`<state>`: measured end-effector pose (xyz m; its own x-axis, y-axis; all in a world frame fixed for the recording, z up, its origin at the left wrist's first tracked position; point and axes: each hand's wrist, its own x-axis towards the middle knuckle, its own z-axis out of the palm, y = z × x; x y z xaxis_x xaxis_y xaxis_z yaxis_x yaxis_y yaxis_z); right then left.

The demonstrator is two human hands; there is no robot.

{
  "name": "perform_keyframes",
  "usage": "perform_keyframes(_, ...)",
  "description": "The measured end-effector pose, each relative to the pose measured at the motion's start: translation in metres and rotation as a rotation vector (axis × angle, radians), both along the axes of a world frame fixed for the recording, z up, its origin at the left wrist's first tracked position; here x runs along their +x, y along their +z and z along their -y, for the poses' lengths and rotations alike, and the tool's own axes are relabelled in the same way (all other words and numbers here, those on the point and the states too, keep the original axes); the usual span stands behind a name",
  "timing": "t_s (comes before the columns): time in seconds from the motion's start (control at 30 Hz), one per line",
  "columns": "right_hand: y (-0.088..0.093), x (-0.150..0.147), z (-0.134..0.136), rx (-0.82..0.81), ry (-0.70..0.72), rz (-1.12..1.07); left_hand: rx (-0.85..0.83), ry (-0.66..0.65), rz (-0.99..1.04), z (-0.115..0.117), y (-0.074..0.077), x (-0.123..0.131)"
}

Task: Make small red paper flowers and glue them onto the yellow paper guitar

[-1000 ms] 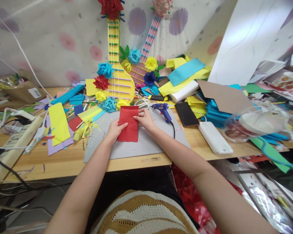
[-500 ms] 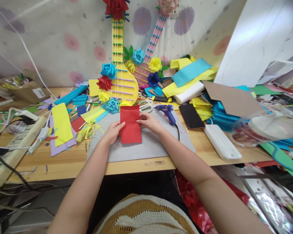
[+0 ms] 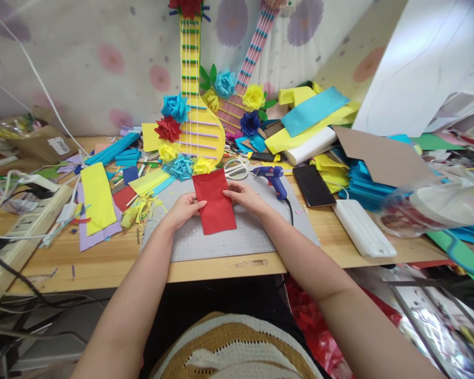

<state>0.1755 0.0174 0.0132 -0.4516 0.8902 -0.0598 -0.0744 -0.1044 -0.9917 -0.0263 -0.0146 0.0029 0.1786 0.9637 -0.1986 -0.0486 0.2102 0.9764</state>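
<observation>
Paper (image 3: 215,202), red and oblong, is gripped at both long sides, with the left hand (image 3: 186,210) pinching its left edge, thumb in front, and the right hand (image 3: 245,197) pinching the right edge a little higher up. It leans slightly, top toward the left, over the grey mat (image 3: 248,239) on the wooden desk (image 3: 98,268); whether its lower edge touches the mat, I cannot tell. Just beyond the right hand lie the scissors (image 3: 237,169), and to their right the blue glue gun (image 3: 274,184), its cord running toward the right forearm. Farther right are the phone (image 3: 314,187) and a white block (image 3: 365,229), near each other, with brown cardboard (image 3: 383,155) behind. At the back a yellow guitar (image 3: 199,137), trimmed with paper flowers, stands upright in front of a tilted pink guitar (image 3: 253,58). On the left, a yellow strip (image 3: 98,200) lies over a purple sheet (image 3: 87,241), and a power strip (image 3: 27,231) sits beyond them, nearest the left edge of the view
</observation>
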Motion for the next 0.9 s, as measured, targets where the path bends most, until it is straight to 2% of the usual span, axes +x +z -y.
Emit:
perform_keyframes(0.17,-0.004,0.000,0.002,0.059,0.081,0.013,-0.007,0.007,-0.010,-0.001,0.000,-0.001)
perform_keyframes(0.37,-0.014,0.005,-0.005,0.094,0.092,0.011,-0.067,-0.163,-0.016,0.002,0.006,-0.005)
perform_keyframes(0.5,-0.011,0.011,-0.007,0.113,0.196,0.002,-0.052,-0.135,0.013,0.001,0.005,-0.005)
perform_keyframes(0.63,-0.009,0.013,-0.006,0.111,0.290,-0.023,-0.013,-0.045,0.021,-0.001,0.004,-0.006)
perform_keyframes(0.7,-0.012,0.012,-0.006,0.109,0.287,-0.027,0.003,-0.012,0.020,-0.001,0.003,-0.005)
perform_keyframes(0.9,-0.016,0.007,-0.007,0.121,0.169,0.058,-0.033,-0.062,0.027,0.001,0.004,0.007)
